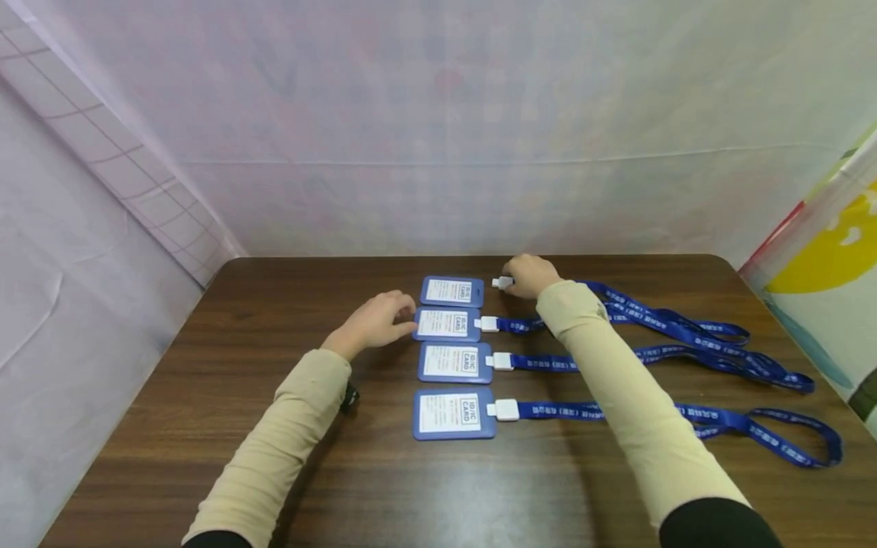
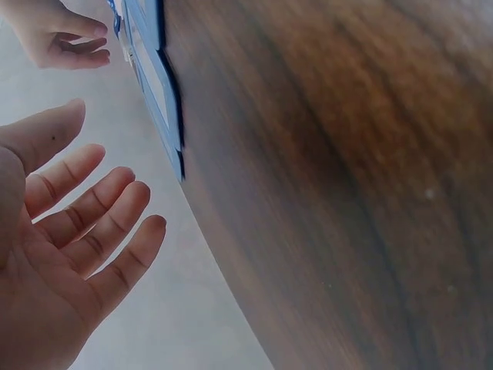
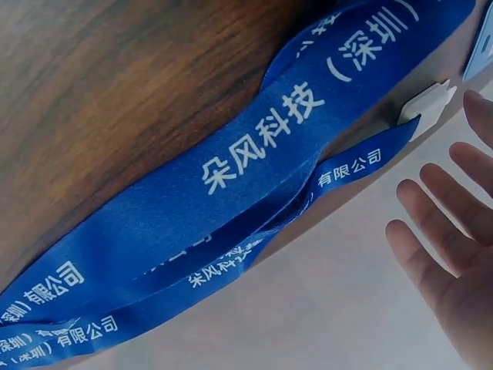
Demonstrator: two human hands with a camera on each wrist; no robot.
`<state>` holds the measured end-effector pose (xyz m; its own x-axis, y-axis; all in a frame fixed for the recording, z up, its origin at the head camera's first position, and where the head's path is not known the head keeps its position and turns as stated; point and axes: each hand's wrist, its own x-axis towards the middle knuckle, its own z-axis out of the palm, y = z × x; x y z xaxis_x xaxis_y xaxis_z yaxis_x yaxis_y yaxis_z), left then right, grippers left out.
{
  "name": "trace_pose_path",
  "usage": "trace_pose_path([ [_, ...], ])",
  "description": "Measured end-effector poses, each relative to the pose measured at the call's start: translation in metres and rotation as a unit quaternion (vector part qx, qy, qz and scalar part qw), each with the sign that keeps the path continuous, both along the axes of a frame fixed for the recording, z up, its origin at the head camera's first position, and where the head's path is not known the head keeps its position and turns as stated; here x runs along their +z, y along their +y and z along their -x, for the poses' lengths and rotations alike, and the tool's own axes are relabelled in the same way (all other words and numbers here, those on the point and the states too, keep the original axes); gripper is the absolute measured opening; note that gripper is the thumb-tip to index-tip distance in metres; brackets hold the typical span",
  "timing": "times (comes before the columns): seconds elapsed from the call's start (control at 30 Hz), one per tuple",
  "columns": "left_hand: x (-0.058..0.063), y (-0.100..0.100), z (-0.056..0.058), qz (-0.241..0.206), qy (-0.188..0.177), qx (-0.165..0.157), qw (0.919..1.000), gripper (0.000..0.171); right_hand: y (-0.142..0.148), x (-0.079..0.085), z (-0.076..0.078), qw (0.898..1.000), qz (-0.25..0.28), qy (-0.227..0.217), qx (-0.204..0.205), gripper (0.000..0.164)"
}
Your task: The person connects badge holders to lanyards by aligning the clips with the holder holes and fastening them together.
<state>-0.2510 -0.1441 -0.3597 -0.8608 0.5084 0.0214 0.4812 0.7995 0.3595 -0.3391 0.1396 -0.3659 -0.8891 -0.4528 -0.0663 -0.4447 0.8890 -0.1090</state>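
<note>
Several blue ID card holders with white cards lie in a column on the table. My left hand (image 1: 375, 320), fingers loosely spread, hovers at the left edge of the second card holder (image 1: 447, 323) from the back. Beside the white clip (image 1: 503, 282) of the rearmost blue lanyard (image 3: 262, 146) is my right hand (image 1: 533, 275). Its fingers look relaxed in the right wrist view, with nothing gripped. A small gap separates that clip from the rearmost card holder (image 1: 452, 291). White clips join the other holders, including the front card holder (image 1: 454, 414), to their lanyards.
The brown wooden table (image 1: 274, 457) carries everything. Lanyard straps stretch to the right, partly under my right forearm, and the rear ones overlap. A pale cloth (image 1: 445, 152) hangs behind the table's back edge. More cloth (image 1: 68, 304) hangs at the left.
</note>
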Motion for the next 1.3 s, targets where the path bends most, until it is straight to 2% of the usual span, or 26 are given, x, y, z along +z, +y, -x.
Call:
trace_pose_path([
  [0.4,0.001,-0.001,-0.004,-0.002,-0.002,-0.005,1.0,0.025,0.0,-0.013,0.008,1.0,0.002,0.009,0.001,0.025],
  [0.7,-0.002,-0.002,-0.003,-0.006,-0.004,-0.014,0.9999,0.026,-0.001,-0.016,0.004,1.0,-0.003,0.006,-0.013,0.02],
  [0.87,-0.002,-0.001,-0.002,-0.003,0.001,-0.014,0.9999,0.025,-0.003,-0.016,0.001,1.0,0.013,0.024,-0.004,0.015],
  [1.17,0.002,0.005,0.003,-0.007,0.009,-0.013,0.9999,0.024,-0.003,-0.018,-0.001,0.999,0.029,0.026,-0.004,0.014],
  [1.3,0.004,0.008,0.009,-0.002,0.009,-0.015,0.9998,0.025,-0.002,-0.018,-0.001,0.999,0.03,0.025,-0.007,0.015],
])
